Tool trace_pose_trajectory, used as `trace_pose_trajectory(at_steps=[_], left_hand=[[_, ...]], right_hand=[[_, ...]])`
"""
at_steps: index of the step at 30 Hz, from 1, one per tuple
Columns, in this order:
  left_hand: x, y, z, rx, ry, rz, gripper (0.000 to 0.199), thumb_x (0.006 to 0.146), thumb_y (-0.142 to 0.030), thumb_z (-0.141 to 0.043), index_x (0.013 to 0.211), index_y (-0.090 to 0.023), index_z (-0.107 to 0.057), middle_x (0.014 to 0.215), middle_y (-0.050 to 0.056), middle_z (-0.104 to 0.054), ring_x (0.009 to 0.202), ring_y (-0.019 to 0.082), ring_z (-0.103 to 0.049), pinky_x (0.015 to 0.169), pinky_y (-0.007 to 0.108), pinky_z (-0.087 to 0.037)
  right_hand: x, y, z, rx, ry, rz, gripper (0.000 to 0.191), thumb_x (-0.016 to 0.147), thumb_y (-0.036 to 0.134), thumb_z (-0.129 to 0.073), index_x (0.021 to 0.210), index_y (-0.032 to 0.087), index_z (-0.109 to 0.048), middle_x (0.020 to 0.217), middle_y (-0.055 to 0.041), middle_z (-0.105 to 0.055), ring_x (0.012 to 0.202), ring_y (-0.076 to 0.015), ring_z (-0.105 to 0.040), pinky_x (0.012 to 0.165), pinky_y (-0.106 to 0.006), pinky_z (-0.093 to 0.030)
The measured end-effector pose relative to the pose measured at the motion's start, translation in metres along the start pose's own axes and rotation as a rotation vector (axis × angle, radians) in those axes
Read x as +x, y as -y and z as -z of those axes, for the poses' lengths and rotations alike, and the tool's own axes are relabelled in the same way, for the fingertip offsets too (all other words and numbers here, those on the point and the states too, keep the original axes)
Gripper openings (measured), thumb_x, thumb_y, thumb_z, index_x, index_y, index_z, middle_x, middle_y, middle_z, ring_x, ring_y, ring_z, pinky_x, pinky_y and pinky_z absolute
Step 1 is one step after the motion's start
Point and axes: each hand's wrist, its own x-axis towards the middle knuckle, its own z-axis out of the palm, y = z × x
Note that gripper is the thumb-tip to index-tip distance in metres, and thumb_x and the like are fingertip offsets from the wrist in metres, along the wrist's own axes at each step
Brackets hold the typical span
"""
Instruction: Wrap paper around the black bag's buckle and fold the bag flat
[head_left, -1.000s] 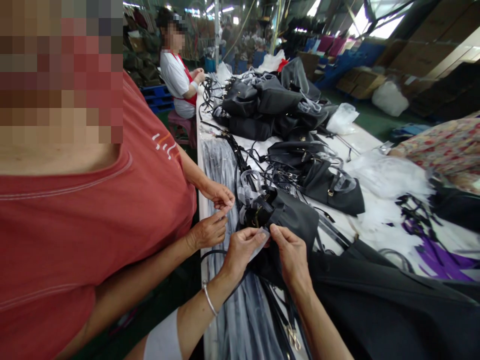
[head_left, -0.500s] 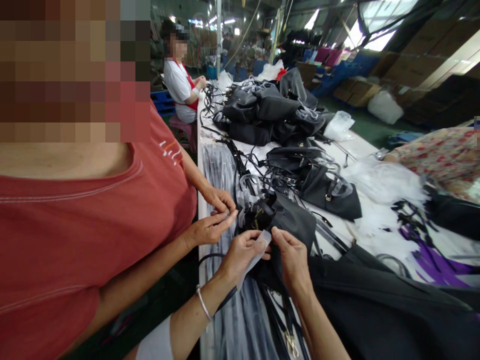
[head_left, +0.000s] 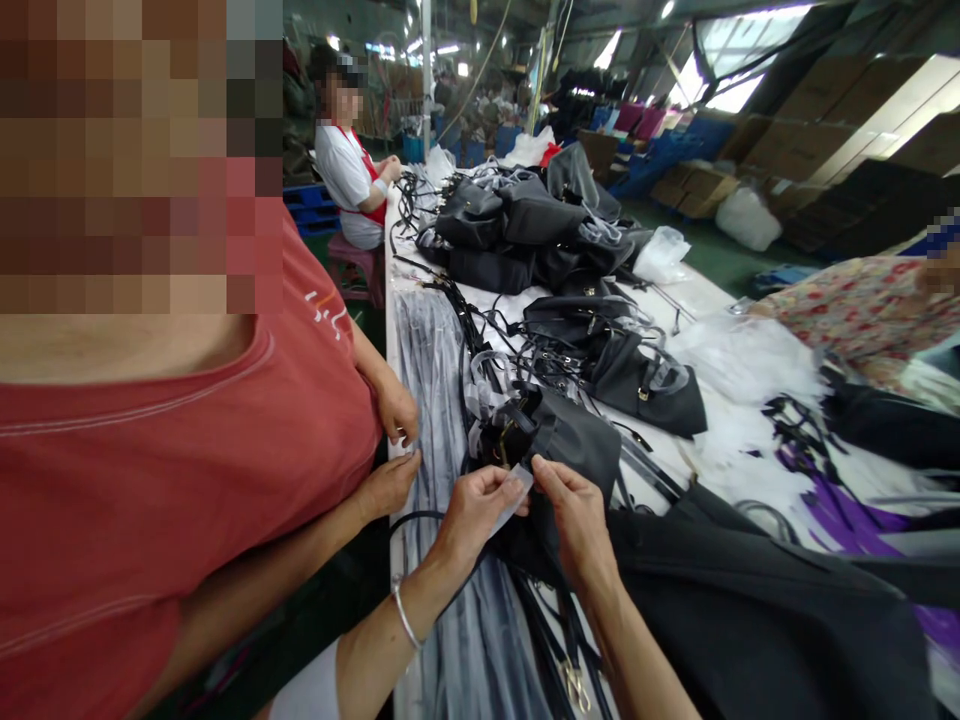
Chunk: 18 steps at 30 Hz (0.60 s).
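My left hand, with a bangle on its wrist, pinches a translucent plastic strip between thumb and fingers. Close to the strip's far end, my right hand is closed in a pinch; whatever lies between its fingertips is too small to make out. Both hands are above a black bag whose open top shows gold-coloured metal. Beneath them run black straps with gold-coloured clasps. A large black bag lies right of my right forearm.
Long plastic-wrapped strips line the table's left edge. Black bags are heaped farther along. A person in a red shirt stands close on my left, another sits at the far left, and a flowered sleeve reaches in from the right.
The red-shirted person's hands have drawn back left, away from mine. My hands stay close together at the plastic strip, with little change. The view has shifted slightly.
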Motion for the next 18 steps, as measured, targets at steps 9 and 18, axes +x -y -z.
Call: trace_pose_trajectory(at_steps=[9, 18], left_hand=[[-0.003, -0.003, -0.003, -0.088, -0.075, 0.072, 0.046, 0.062, -0.05, -0.082, 0.081, -0.011, -0.069, 0.075, 0.009, -0.073, 0.066, 0.017, -0.068, 0.067, 0.026, -0.053], [0.007, 0.003, -0.002, -0.057, -0.033, 0.034, 0.045, 0.068, -0.05, -0.079, 0.086, -0.01, -0.072, 0.079, 0.009, -0.073, 0.069, 0.016, -0.066, 0.065, 0.023, -0.049]], right_hand=[[0.014, -0.008, -0.002, 0.127, -0.039, -0.008, 0.04, 0.063, 0.052, -0.082, 0.058, 0.018, -0.062, 0.055, 0.0035, -0.048, 0.056, -0.0129, -0.036, 0.053, -0.027, -0.03], [0.011, -0.009, -0.001, 0.053, -0.069, 0.061, 0.038, 0.067, 0.054, -0.079, 0.067, 0.018, -0.066, 0.061, 0.001, -0.058, 0.057, -0.0158, -0.047, 0.055, -0.029, -0.039]])
